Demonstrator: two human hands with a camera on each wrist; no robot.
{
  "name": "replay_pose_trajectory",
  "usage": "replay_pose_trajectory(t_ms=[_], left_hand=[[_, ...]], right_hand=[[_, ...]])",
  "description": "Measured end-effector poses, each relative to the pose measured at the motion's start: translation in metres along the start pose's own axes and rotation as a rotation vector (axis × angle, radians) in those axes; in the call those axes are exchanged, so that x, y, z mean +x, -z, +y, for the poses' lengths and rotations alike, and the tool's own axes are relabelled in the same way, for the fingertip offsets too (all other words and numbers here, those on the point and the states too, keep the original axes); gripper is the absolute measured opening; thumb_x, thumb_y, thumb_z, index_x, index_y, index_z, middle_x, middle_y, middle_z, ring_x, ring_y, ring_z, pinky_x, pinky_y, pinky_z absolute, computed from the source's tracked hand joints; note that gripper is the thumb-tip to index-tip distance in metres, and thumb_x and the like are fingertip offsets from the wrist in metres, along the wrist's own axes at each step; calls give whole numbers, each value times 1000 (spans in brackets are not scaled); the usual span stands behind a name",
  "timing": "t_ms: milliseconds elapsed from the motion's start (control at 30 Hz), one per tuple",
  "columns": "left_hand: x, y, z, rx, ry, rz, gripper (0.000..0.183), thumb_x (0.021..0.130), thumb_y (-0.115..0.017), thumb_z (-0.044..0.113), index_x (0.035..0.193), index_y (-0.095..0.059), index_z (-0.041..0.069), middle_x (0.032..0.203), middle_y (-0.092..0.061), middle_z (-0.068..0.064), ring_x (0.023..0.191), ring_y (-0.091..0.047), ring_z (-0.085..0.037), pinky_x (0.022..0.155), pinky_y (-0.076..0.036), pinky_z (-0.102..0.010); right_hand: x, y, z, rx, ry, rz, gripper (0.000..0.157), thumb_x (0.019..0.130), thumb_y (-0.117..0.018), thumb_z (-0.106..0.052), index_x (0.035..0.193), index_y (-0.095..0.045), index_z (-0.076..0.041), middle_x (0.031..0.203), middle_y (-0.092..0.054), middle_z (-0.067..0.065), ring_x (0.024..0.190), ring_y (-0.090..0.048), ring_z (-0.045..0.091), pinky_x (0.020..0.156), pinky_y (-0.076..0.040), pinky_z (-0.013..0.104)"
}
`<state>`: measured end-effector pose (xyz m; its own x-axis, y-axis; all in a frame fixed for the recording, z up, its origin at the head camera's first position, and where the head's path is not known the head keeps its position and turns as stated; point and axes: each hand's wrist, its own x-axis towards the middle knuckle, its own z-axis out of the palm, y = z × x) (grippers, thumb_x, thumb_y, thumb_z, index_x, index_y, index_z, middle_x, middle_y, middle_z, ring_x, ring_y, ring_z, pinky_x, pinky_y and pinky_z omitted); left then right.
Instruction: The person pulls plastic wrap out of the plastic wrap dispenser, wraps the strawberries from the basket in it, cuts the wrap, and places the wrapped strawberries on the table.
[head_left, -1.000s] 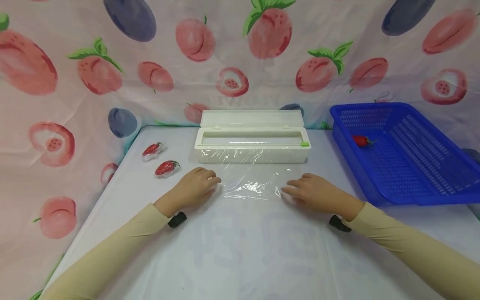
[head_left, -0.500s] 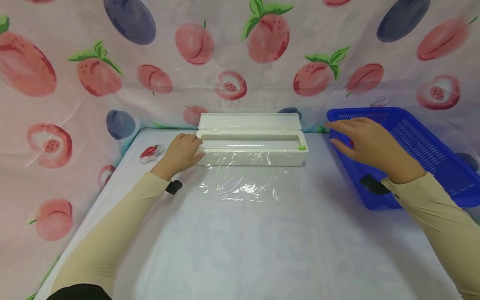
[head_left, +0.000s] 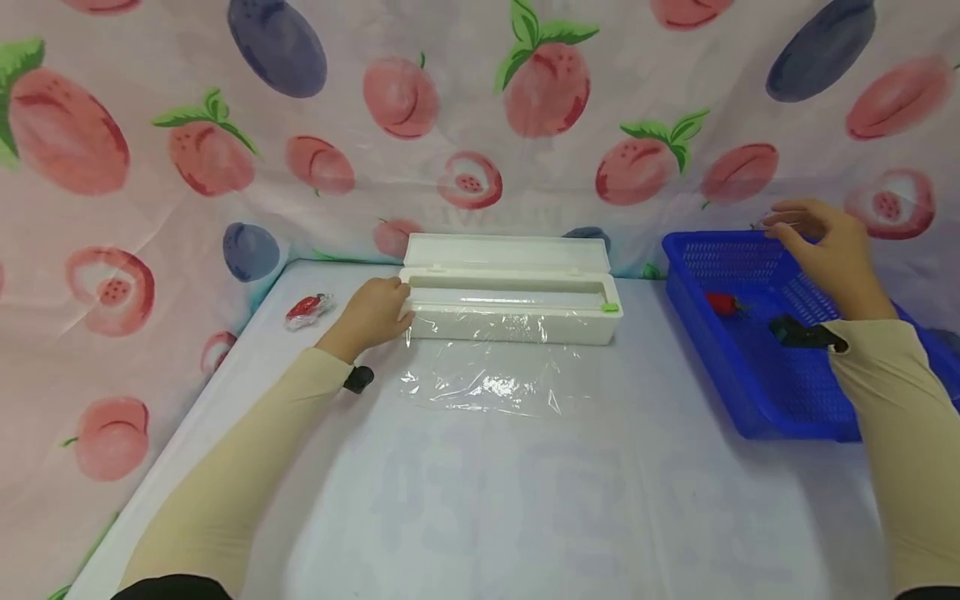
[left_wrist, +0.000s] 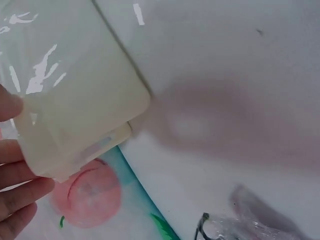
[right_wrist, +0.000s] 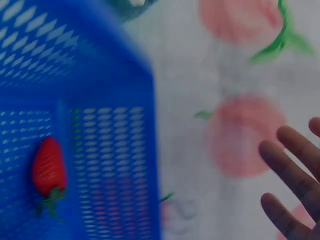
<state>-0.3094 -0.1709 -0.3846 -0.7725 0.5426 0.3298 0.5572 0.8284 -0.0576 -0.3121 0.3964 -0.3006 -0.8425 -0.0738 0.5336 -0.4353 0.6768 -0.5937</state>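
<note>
A white cling film dispenser (head_left: 517,325) stands at the back of the table, its lid raised. Clear cling film (head_left: 495,383) runs down over its front onto the tabletop. My left hand (head_left: 372,315) grips the dispenser's left end, thumb at the front and fingers at the top edge in the left wrist view. Above the blue basket (head_left: 708,354), my right hand (head_left: 836,250) holds nothing; its fingers (right_wrist: 285,160) are spread in the right wrist view. Inside the basket, against its left wall, lies a red strawberry (head_left: 722,304) with a green top.
A film-wrapped strawberry (head_left: 306,310) lies left of my left hand; part of its wrap (left_wrist: 245,227) shows in the left wrist view. A green slider (head_left: 610,307) sits at the dispenser's right end. A fruit-print cloth (head_left: 465,100) hangs directly behind.
Both hands have left the film's free edge. The left moved back to the dispenser's end, covering the second wrapped strawberry. The right moved right and back, over the basket.
</note>
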Motion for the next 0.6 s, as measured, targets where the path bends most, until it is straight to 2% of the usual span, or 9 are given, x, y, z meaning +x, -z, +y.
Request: replay_pose_trajectory(t_ms=[67,133,200,267,367,467,600], left_hand=[[0,-3,0,42,-29,35,26,78,-66,18,83,-59,-6,76,-59,-17,65,-57,-34,67,-49,-45],[1,-6,0,75,-48,58,26,77,-64,18,83,-58,-6,77,-58,-18,66,-57,-34,69,-49,-45],[3,-8,0,84,-49,55,28,76,-63,19,86,-57,-6,81,-58,-18,71,-58,-35,74,-49,-46],[5,-10,0,73,-30,35,31,76,-62,21,90,-55,-5,86,-57,-18,78,-58,-35,80,-48,-47],[6,-11,-4,59,17,1,41,75,-60,27,99,-52,-5,95,-57,-19,91,-57,-37,89,-44,-49],[6,-14,-8,97,49,-16,51,75,-59,35,104,-52,-6,101,-57,-21,99,-55,-37,94,-40,-49],[4,-15,-12,172,42,3,57,76,-56,41,104,-56,-8,103,-58,-22,103,-53,-37,97,-38,-50]], right_hand=[[-1,0,15,51,-35,25,28,91,-58,-12,118,-63,-17,87,-59,-37,77,-57,-20,69,-37,0],[-3,-1,28,52,-67,44,26,91,-58,-12,114,-64,-22,84,-59,-38,73,-57,-21,65,-38,0],[-6,-1,41,33,-100,47,26,92,-57,-12,109,-63,-29,81,-57,-41,71,-56,-22,62,-36,0],[-6,-3,52,42,-110,68,27,91,-57,-9,104,-62,-32,79,-58,-41,69,-56,-22,60,-36,0],[-6,-7,64,77,-132,90,30,90,-56,-5,96,-61,-34,75,-59,-40,66,-57,-21,59,-38,0],[-4,-9,71,95,-165,97,31,89,-55,-3,93,-60,-34,71,-59,-38,63,-58,-19,58,-38,1],[1,-11,77,119,-220,76,25,91,-54,-5,95,-61,-28,69,-59,-37,61,-58,-17,61,-39,1]])
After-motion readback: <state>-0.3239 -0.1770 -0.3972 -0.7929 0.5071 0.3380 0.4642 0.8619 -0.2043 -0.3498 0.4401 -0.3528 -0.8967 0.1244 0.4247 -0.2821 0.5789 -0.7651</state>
